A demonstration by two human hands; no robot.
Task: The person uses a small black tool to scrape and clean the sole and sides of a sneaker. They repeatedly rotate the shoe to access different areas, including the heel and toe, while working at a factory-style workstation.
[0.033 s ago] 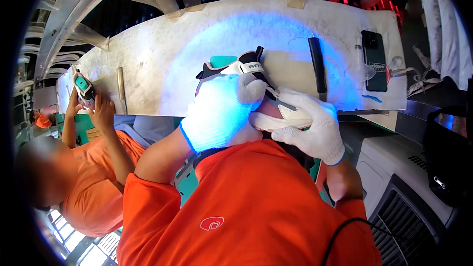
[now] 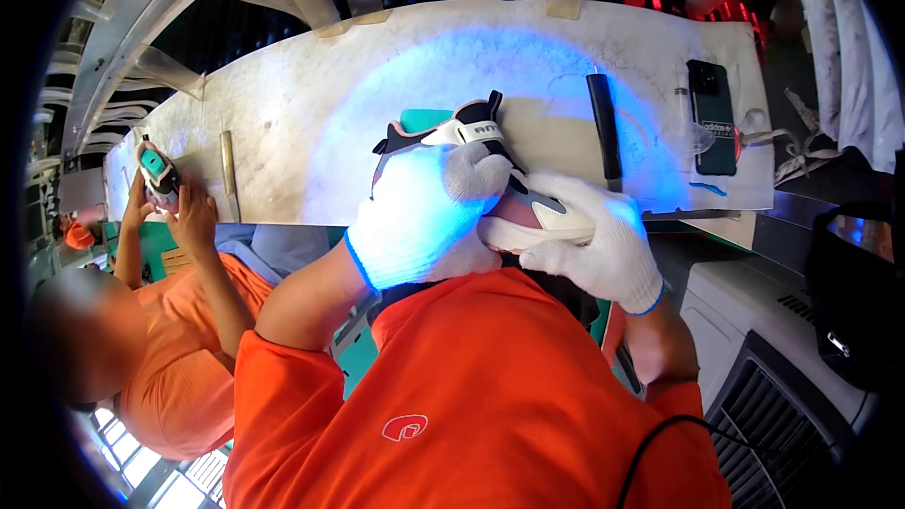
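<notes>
At the table's near edge I hold a sneaker (image 2: 521,209) in white, grey, mauve and black, its pale toe toward the lower right. My left hand (image 2: 424,207), in a white knit glove lit bright blue, is wrapped over its middle. My right hand (image 2: 594,231), gloved the same way, has its thumb and fingers around the toe end. Beyond my left hand, black collar parts and a white strap (image 2: 479,131) show, with a teal patch (image 2: 426,121) behind them. Whether these belong to one shoe or two I cannot tell, as my gloves cover the middle.
On the pale table (image 2: 273,123) lie a black-handled tool (image 2: 604,127) to the right, a dark phone (image 2: 713,118) farther right and a thin-bladed knife (image 2: 229,170) to the left. A co-worker in orange (image 2: 189,339) holds another shoe (image 2: 158,172) on the left. A grey machine (image 2: 754,311) stands at right.
</notes>
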